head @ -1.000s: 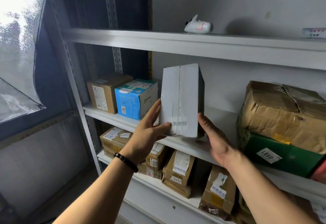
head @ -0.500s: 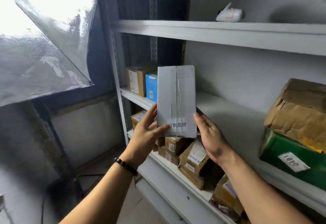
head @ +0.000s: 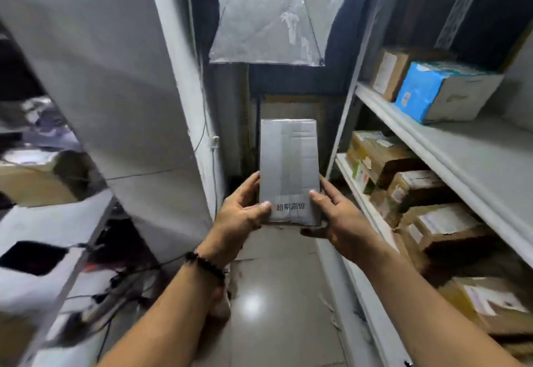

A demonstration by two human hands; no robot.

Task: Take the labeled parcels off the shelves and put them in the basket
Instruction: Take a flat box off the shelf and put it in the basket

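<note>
Between the two racks, above the glossy floor (head: pixel 277 303) — a white parcel (head: pixel 290 173) is held upright in mid-air, clear of every shelf. Its lower end is gripped from both sides. The left hand (head: pixel 239 216) is curled round the left edge, thumb pressed on the front face just beside the printed label (head: pixel 290 206), fingers hidden behind. The right hand (head: pixel 339 218) is clamped on the right edge, thumb on the front, one finger seen under the bottom corner. A beaded bracelet (head: pixel 205 264) is worn on the left wrist.

Progress, as judged: one parcel is off the shelving and in hand; its drop-off is not yet made. No basket is seen anywhere in view, so its place cannot be told, nor whether anything lies in it already.

Left to do — a good deal, by the look of it. On the right-hand shelves (head: pixel 476 153) a blue box (head: pixel 441 92) and a brown box (head: pixel 389 72) are stood side by side, touching or nearly so. On the tier below, several brown cartons (head: pixel 415 190) with white labels are packed close together, and another labelled carton (head: pixel 496 306) is seen lower down. Which of these are wanted for the task cannot be told; the labels are too blurred to be read. The left rack (head: pixel 52 222) is badly blurred; only a cardboard shape (head: pixel 37 182) is made out on it
</note>
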